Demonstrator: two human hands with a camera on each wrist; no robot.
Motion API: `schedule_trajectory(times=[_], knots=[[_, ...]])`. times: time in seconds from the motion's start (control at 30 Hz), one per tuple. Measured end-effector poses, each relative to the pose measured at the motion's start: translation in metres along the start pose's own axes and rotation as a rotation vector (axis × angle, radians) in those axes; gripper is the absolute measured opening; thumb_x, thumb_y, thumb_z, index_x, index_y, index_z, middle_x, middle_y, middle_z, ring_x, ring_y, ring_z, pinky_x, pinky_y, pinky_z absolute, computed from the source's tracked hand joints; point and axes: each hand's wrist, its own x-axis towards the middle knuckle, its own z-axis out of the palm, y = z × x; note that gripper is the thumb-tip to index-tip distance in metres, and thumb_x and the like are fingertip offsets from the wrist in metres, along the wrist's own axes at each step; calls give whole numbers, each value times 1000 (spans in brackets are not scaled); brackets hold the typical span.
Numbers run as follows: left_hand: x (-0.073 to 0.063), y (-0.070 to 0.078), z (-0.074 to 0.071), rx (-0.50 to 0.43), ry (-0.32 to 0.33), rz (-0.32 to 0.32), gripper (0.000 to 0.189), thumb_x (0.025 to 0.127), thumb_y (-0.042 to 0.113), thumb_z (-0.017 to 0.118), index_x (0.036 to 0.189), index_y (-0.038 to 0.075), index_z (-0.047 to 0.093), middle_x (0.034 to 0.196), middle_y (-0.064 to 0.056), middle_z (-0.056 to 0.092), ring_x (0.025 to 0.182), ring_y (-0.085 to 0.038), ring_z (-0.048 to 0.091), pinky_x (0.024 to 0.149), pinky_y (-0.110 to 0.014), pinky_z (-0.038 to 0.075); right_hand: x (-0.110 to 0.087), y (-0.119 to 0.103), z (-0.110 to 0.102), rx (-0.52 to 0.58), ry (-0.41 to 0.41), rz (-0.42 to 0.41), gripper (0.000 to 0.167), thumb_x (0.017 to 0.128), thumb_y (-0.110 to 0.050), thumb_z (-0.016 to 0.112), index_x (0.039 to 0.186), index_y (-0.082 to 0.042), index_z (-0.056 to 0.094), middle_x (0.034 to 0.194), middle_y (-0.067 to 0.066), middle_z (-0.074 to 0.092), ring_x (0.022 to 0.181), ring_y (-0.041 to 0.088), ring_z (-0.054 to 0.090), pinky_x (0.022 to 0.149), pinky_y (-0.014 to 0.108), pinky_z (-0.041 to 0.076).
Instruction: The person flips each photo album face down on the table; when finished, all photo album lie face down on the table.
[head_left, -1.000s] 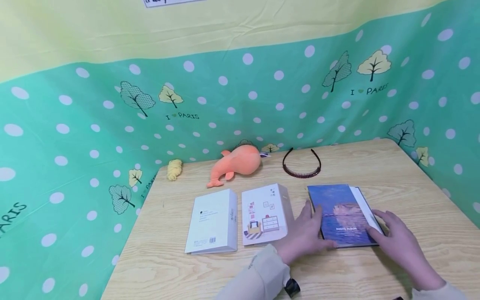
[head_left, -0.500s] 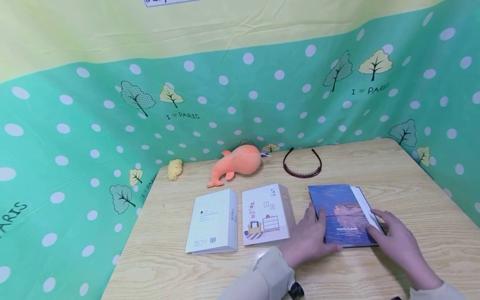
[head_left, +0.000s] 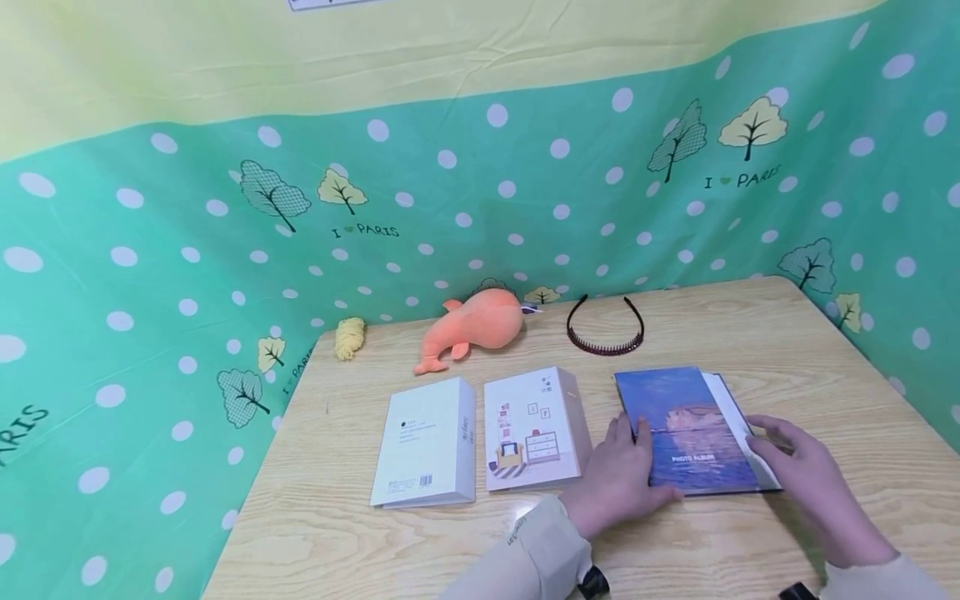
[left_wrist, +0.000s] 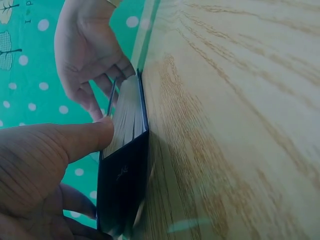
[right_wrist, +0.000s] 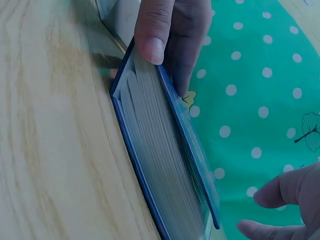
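A blue photo album (head_left: 693,429) with a painted seascape cover lies on the table, its cover slightly raised from the pages (right_wrist: 160,145). My left hand (head_left: 615,479) holds it at the spine side. The left thumb (left_wrist: 90,137) lies at the front edge by the upper cover, and the fingers reach over the left side. My right hand (head_left: 806,479) is beside the album's right edge, thumb and fingers spread apart. In the right wrist view, the right thumb (right_wrist: 282,192) is away from the cover. Whether its other fingers touch the far edge cannot be told.
Two thick white books, one with a barcode (head_left: 423,446) and one with a room drawing (head_left: 528,429), lie left of the album. Behind are an orange plush whale (head_left: 480,321), a dark toothed headband (head_left: 603,346) and a yellow yarn bundle (head_left: 349,339). Patterned cloth (head_left: 420,183) hangs behind the table.
My right hand has drawn slightly right, its thumb coming off the album's cover. My left hand has shifted slightly to the right along the spine side. The other objects stay put.
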Motion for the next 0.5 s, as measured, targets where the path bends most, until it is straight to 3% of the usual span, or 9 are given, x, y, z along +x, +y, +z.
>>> schedule_trajectory(times=[0.2,0.5], knots=[[-1,-2,0,-19,19,14,101,78,71,62,152,8,32,153,-16,33,139,-27,35,105,-35,42,2,2,2,36,44,24,58,104,-30,42,143,13,33,138,40,36,122,53,36,94,67,34],[-2,-4,1,-41,18,21,101,78,70,64,152,8,33,153,-15,34,140,-28,34,107,-37,40,8,3,1,118,64,118,66,103,-38,41,148,9,27,144,38,33,130,54,32,103,67,28]])
